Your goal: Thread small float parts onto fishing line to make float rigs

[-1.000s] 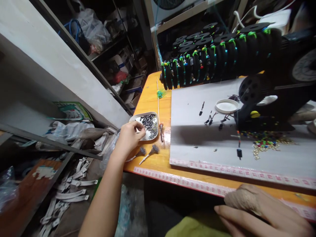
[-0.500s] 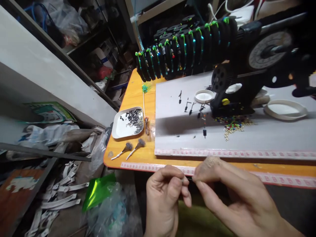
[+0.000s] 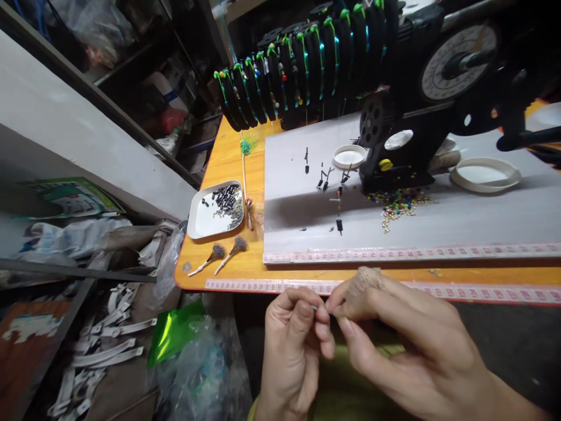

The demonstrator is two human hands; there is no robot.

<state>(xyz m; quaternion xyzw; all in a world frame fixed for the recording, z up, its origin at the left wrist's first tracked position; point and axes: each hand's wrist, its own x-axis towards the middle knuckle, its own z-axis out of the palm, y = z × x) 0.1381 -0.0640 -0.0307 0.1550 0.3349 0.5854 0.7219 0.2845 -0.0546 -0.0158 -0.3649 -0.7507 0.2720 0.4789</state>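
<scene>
Just off the table's front edge, my left hand (image 3: 289, 348) pinches a tiny greyish piece (image 3: 314, 307) between thumb and fingertips; its kind is too small to tell. My right hand (image 3: 405, 333) meets it from the right, thumb and forefinger pressed together. Whatever lies in the right pinch is hidden. A tan patch covers one right knuckle. Beyond the hands, a black cylinder-shaped weight with a thin stem (image 3: 339, 224) lies on the white board (image 3: 298, 245). Several similar black pieces (image 3: 325, 185) are scattered farther back.
A white tray (image 3: 198, 221) of small black and grey parts stands at left, near two wire-tipped brushes (image 3: 231, 254). Loose coloured beads (image 3: 397, 204) lie by a black machine (image 3: 381, 126) with a row of threaded spools (image 3: 280, 76). Measuring tape (image 3: 249, 285) runs along the table edge.
The view has shifted, so the table sits higher and more to the left. My hands have drawn closer together, with both pinches kept; more of the greyish piece shows.
</scene>
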